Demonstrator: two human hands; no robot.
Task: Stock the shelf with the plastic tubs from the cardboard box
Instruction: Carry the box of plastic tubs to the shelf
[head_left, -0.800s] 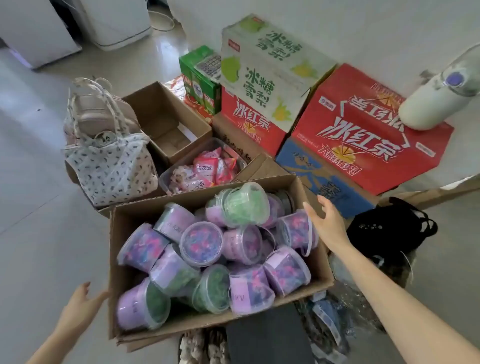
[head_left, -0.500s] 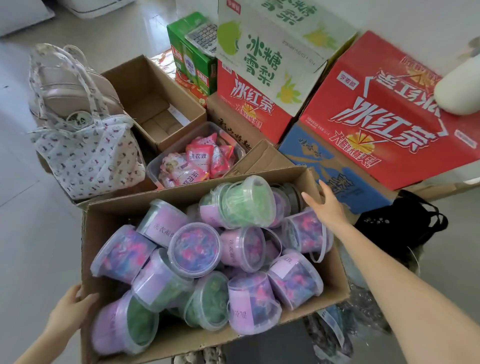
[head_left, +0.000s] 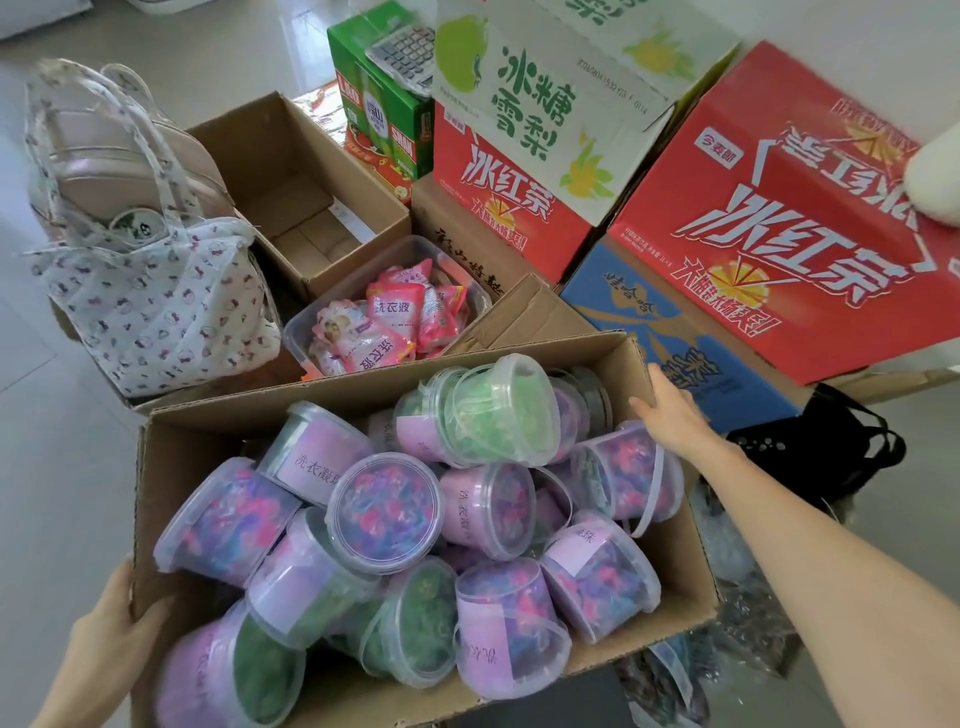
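Many plastic tubs (head_left: 384, 512), purple-labelled under clear lids, lay heaped at all angles inside the open cardboard box (head_left: 169, 467). Your left hand (head_left: 111, 623) clasped the box's near left corner, thumb hooked over the wall. Your right hand (head_left: 667, 413) rested released on the rim at the far right corner, fingers stretched fairly straight. Beyond the box's far edge sat a patterned bag (head_left: 156, 312), a clear tray of pink pouches (head_left: 384, 317) and red cartons (head_left: 779, 260).
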